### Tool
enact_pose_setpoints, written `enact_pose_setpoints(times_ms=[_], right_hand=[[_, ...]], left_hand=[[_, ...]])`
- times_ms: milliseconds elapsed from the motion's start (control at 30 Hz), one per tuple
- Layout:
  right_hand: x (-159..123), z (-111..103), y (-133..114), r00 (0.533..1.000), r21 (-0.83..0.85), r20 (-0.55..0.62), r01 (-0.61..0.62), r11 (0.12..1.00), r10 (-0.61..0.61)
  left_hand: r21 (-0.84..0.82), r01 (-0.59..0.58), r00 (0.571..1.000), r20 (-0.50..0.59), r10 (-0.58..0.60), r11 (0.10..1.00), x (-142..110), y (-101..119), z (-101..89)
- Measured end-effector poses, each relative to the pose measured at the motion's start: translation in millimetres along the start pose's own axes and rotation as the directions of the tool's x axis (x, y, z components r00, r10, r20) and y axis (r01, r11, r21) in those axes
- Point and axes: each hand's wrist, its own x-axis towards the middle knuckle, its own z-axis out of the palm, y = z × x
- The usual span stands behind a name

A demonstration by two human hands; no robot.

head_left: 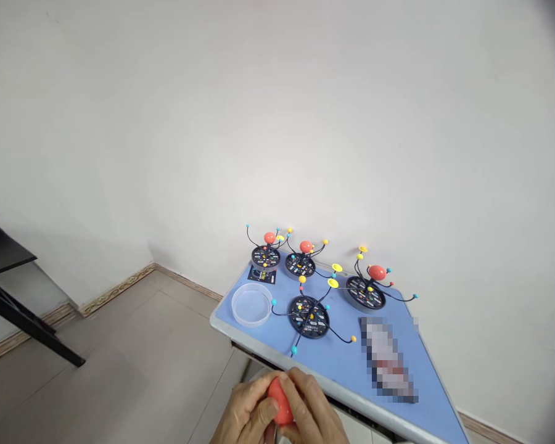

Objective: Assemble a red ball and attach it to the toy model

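Observation:
Both my hands hold an orange-red plastic ball [281,401] between their fingers, just off the near edge of the blue table [342,370]. My left hand [247,412] wraps its left side and my right hand [312,410] its right side. The nearest thing on the table is a planet model on a round black base [308,316], with wire arms and small coloured balls and no red ball on top. Behind it stand three similar models [300,265], each topped with a red ball.
A round transparent plastic dish [251,304] and a small black card [261,275] lie at the table's left. A pixelated, unreadable flat item [387,361] lies at the right. A black table [0,250] stands far left, with a tiled floor and white wall around.

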Motion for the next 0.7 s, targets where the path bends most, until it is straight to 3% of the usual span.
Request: enact_pose_setpoints(times_ms=[133, 267, 333, 500, 600, 700], right_hand=[[-5.4, -5.5, 3.7, 0.995, -0.164, 0.099, 0.041, 0.986, -0.025], [-4.3, -15.6, 11.1, 0.944, -0.173, 0.289, 0.212, 0.962, -0.156], [-2.7, -15.8, 15.2, 0.933, -0.159, 0.312, 0.240, 0.958, -0.182], [-2.5, -4.8, 18.0, 0.991, -0.106, 0.121, 0.063, 0.992, -0.050], [-3.4, -0.2, 15.7, 0.995, -0.077, 0.059, -0.081, 0.994, 0.086], [-4.5, 4.6, 12.5, 0.988, -0.055, 0.047, -0.144, 0.988, 0.146]], left_hand=[[-0.139, 0.210, 0.978, 0.045, -0.205, 0.968, 2.5, 12.7, 0.4], [-0.219, 0.275, 0.961, 0.072, -0.266, 0.936, 5.9, 16.1, 1.2], [-0.262, 0.292, 0.956, 0.072, -0.283, 0.920, 8.0, 12.8, 3.1], [-0.321, 0.228, 0.973, 0.039, -0.227, 0.919, 10.1, 1.6, 6.6], [-0.329, 0.170, 0.985, 0.020, -0.174, 0.929, 6.7, -1.7, 6.3], [-0.293, 0.147, 0.987, -0.023, -0.161, 0.945, 2.0, -4.8, 6.4]])
